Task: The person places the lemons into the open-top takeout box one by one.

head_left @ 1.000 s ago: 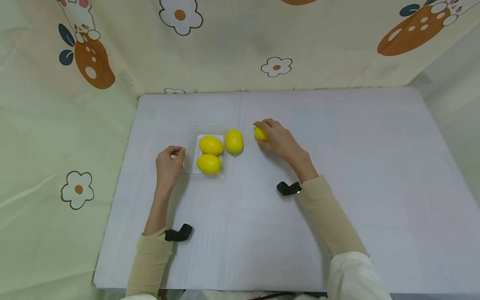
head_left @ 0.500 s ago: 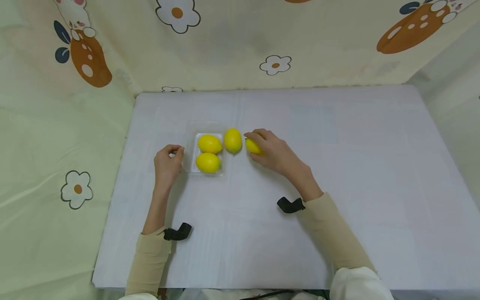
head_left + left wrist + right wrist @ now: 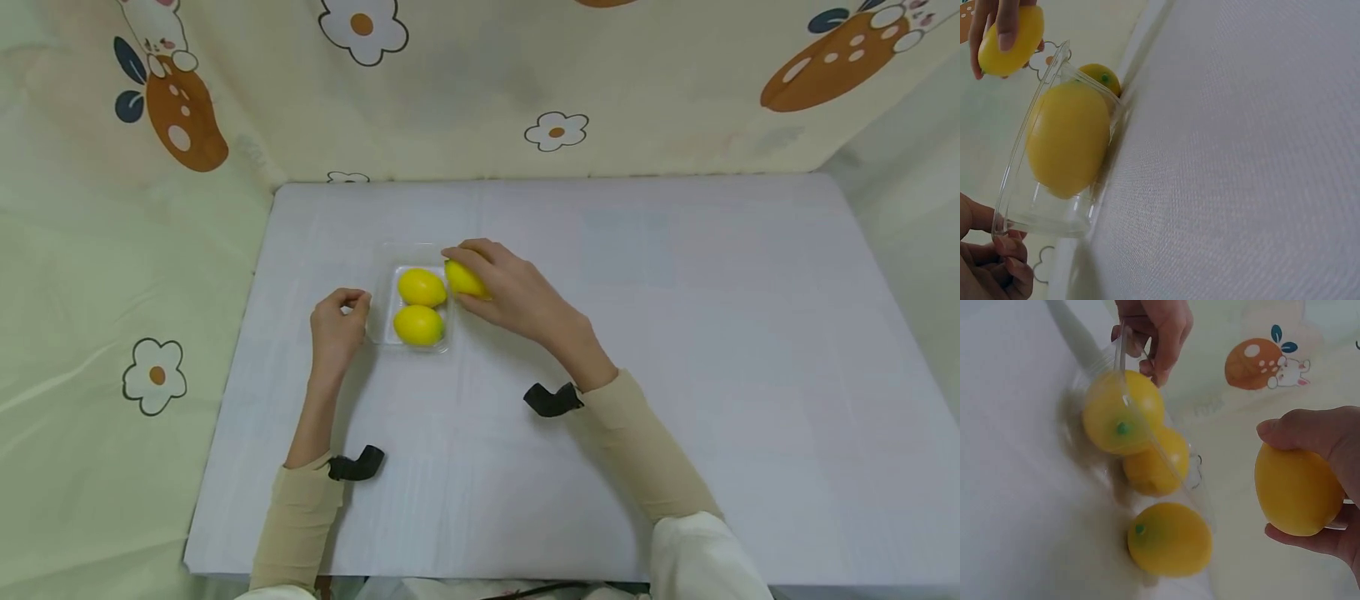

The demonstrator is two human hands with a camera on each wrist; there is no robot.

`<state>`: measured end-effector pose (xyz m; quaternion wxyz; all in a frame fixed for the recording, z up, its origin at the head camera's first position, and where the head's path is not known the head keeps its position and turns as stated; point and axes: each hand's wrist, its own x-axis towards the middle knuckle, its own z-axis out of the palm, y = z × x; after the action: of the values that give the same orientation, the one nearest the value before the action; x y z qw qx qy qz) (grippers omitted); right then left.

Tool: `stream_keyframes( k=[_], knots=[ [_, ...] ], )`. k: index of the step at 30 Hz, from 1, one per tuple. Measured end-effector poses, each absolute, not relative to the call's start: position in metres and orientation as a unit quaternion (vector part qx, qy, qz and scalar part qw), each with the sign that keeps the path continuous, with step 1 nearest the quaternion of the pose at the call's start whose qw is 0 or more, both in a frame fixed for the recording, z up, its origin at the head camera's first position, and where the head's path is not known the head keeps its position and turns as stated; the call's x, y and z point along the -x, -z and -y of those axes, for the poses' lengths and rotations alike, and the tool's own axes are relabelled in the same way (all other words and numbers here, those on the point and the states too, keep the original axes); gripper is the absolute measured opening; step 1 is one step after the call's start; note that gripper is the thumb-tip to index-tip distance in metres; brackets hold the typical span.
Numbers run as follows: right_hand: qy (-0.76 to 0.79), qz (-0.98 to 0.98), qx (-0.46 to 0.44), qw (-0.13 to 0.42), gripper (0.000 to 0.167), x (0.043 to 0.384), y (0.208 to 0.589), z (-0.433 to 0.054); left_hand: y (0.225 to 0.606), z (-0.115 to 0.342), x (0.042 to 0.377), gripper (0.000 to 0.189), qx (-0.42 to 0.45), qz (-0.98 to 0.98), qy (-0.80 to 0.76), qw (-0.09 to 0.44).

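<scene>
My right hand (image 3: 517, 292) grips a yellow lemon (image 3: 1297, 487) between thumb and fingers, raised above the table at the right side of a clear plastic box (image 3: 380, 321). Two lemons lie in that box, a rear lemon (image 3: 422, 287) and a front lemon (image 3: 418, 326). Outside its right wall, a loose lemon (image 3: 1169, 539) sits on the table in the right wrist view. In the head view the right hand and its lemon cover that loose one. My left hand (image 3: 339, 329) pinches the box's left rim, thumb and fingers meeting on it in the left wrist view.
The box stands on a table with a white cover (image 3: 675, 333). A patterned cloth (image 3: 450, 100) rises along the table's back edge and hangs on the left too. A black wrist piece (image 3: 553, 400) sits on the right sleeve, another wrist piece (image 3: 357, 463) on the left.
My right hand has carried its lemon leftward from right of the loose lemon to over it, beside the box. The left hand keeps its place on the rim.
</scene>
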<state>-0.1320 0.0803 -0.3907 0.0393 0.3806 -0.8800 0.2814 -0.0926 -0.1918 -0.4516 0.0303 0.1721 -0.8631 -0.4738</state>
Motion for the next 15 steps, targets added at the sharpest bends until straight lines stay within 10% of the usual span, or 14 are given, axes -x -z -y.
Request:
stream_keyframes(
  k=[15],
  knots=[
    [-0.217,0.901,-0.374,-0.039,0.052,0.186,0.417,-0.020,0.455,0.193,0.093,0.029,-0.164,0.862,0.478,0.042]
  ],
)
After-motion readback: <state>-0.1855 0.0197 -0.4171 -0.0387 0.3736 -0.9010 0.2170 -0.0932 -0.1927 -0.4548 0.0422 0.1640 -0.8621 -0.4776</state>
